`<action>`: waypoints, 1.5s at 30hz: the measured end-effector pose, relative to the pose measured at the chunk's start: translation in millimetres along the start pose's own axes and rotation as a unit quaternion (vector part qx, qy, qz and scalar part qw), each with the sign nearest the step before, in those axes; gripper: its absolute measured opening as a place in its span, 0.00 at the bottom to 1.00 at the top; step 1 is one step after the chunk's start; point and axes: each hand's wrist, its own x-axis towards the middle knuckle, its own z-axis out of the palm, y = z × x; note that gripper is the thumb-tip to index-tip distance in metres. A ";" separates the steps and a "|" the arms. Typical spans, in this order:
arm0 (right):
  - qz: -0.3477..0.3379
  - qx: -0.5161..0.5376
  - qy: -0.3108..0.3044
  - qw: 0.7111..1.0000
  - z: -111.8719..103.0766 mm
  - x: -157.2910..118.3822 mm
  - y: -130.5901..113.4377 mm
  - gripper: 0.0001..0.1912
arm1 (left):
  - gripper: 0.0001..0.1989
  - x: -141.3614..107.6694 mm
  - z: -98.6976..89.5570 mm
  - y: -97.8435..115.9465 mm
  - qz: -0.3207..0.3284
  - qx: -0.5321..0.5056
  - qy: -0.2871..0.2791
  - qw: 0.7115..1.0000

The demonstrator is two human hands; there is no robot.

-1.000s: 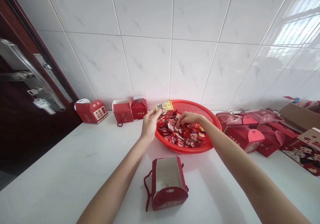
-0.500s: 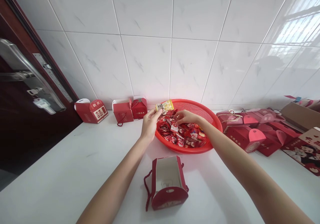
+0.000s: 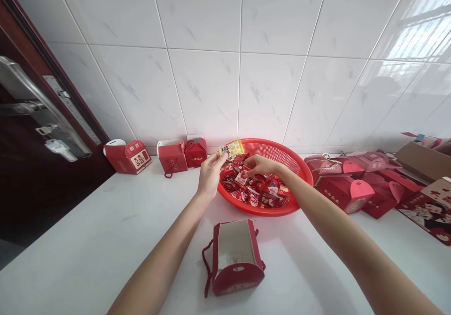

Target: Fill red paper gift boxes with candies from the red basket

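Observation:
My left hand [image 3: 210, 173] pinches a yellow and white snack packet [image 3: 232, 149] with dark lettering, over the left rim of a red plastic basket [image 3: 299, 204]. Inside the basket lie several candies in shiny red wrappers [image 3: 268, 188]. My right hand [image 3: 262, 165] reaches in from the right, its thumb and fingertips closed on a red and white wrapped candy [image 3: 241, 178]. Closer to me, a red gift box [image 3: 238, 280] stands with its top open and its pale inside showing; a dark red cord handle [image 3: 207, 270] hangs at its left side.
Against the tiled wall at the left stand three red boxes, one with a double-happiness sign [image 3: 127, 157]. Several red boxes [image 3: 347, 193] crowd the right side, beside an open cardboard carton [image 3: 423, 160]. A door with a metal handle [image 3: 45, 103] borders the left.
My right fingers have closed on a red and white wrapped candy, which has tilted and shifted slightly. My left hand keeps the yellow packet in nearly the same spot.

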 end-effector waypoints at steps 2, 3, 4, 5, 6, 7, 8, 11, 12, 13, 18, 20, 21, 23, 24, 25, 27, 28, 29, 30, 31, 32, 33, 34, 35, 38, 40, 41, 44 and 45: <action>-0.005 0.007 0.031 0.999 -0.2 -0.9 -0.5 0.18 | 0.19 -0.4 0.1 0.5 0.000 0.002 -0.001 1.000; -0.005 0.008 0.047 0.999 -0.2 -1.1 -0.2 0.17 | 0.19 -0.4 0.1 0.7 0.000 0.004 0.000 1.000; -0.004 0.009 0.063 0.998 -0.1 -1.0 0.3 0.15 | 0.19 -0.4 0.1 0.8 0.000 0.004 0.002 1.000; -0.001 0.008 0.080 0.997 0.1 -0.8 1.1 0.14 | 0.19 -0.4 0.2 0.9 0.000 0.004 0.003 1.000; 0.002 0.007 0.098 0.995 0.2 -0.3 2.0 0.12 | 0.19 -0.3 0.3 0.9 0.000 0.003 0.004 1.000; 0.005 0.006 0.117 0.993 0.3 0.4 3.1 0.10 | 0.19 -0.2 0.4 0.8 0.001 0.001 0.004 1.000; 0.006 0.006 0.140 0.990 0.2 1.3 4.2 0.08 | 0.19 0.0 0.5 0.6 0.002 0.000 0.005 1.000; 0.004 0.014 0.222 0.975 -2.0 4.3 7.8 0.05 | 0.19 0.8 0.4 -0.8 0.004 0.000 0.006 1.000; 0.003 0.020 0.249 0.968 -3.3 5.2 8.9 0.05 | 0.19 1.2 0.3 -1.3 0.005 -0.001 0.009 1.000; 0.002 0.029 0.275 0.961 -4.9 5.9 9.9 0.05 | 0.19 1.6 0.0 -1.9 0.004 -0.002 0.011 1.000; 0.006 0.079 0.349 0.934 -12.2 5.4 11.5 0.05 | 0.20 2.8 -0.6 -3.2 -0.002 -0.012 0.018 1.000; 0.005 0.093 0.362 0.928 -13.9 3.9 10.9 0.05 | 0.20 2.7 -0.2 -2.8 -0.003 -0.016 0.020 1.000; 0.006 0.097 0.367 0.925 -14.5 3.1 10.5 0.05 | 0.20 2.6 0.0 -2.5 -0.003 -0.018 0.020 1.000; 0.009 0.100 0.377 0.921 -15.6 1.9 10.2 0.05 | 0.20 2.3 0.5 -1.8 -0.001 -0.021 0.020 1.000; 0.011 0.099 0.379 0.920 -16.0 1.6 10.2 0.05 | 0.20 2.2 0.7 -1.5 0.000 -0.022 0.020 1.000; 0.014 0.097 0.380 0.920 -16.4 1.4 10.3 0.05 | 0.20 2.2 0.8 -1.2 0.000 -0.023 0.019 1.000; 0.020 0.090 0.374 0.923 -16.8 1.6 10.4 0.04 | 0.20 2.2 0.9 -0.9 0.001 -0.024 0.018 1.000; 0.023 0.084 0.368 0.926 -16.7 1.8 10.2 0.04 | 0.20 2.3 0.9 -0.8 0.000 -0.025 0.018 1.000; 0.027 0.077 0.362 0.929 -16.3 2.0 9.8 0.04 | 0.20 2.4 0.9 -0.7 -0.001 -0.026 0.019 0.999; 0.031 0.066 0.353 0.933 -15.5 2.2 9.2 0.05 | 0.20 2.4 0.8 -0.8 -0.002 -0.027 0.019 0.999; 0.034 0.053 0.342 0.938 -14.2 2.3 8.4 0.05 | 0.20 2.5 0.6 -0.8 -0.003 -0.027 0.020 0.999; 0.037 0.036 0.327 0.944 -12.4 2.3 7.5 0.06 | 0.20 2.5 0.3 -0.9 -0.003 -0.027 0.020 0.999; 0.040 0.015 0.309 0.950 -10.3 2.2 6.7 0.06 | 0.19 2.6 0.1 -1.0 -0.003 -0.026 0.021 0.999; 0.042 -0.007 0.289 0.956 -7.9 2.2 6.0 0.06 | 0.19 2.7 -0.2 -1.2 -0.003 -0.025 0.020 0.999; 0.045 -0.031 0.267 0.962 -5.7 2.3 5.7 0.06 | 0.19 3.0 -0.5 -1.5 -0.002 -0.022 0.019 1.000; 0.069 -0.101 0.195 0.973 -2.0 4.7 7.6 0.09 | 0.18 4.2 -0.8 -2.8 -0.003 -0.019 0.020 1.000; 0.094 -0.144 0.153 0.973 -3.4 9.2 10.8 0.09 | 0.18 4.6 -0.3 -4.1 -0.003 -0.019 0.022 1.000; 0.107 -0.165 0.138 0.971 -5.1 12.7 12.4 0.09 | 0.18 4.4 0.2 -4.7 -0.003 -0.020 0.022 1.000; 0.128 -0.208 0.120 0.962 -10.0 28.1 14.3 0.12 | 0.17 2.0 1.5 -6.6 0.000 -0.017 0.008 1.000; 0.128 -0.216 0.119 0.961 -10.6 34.8 13.6 0.13 | 0.16 1.0 1.6 -7.1 0.001 -0.015 0.003 1.000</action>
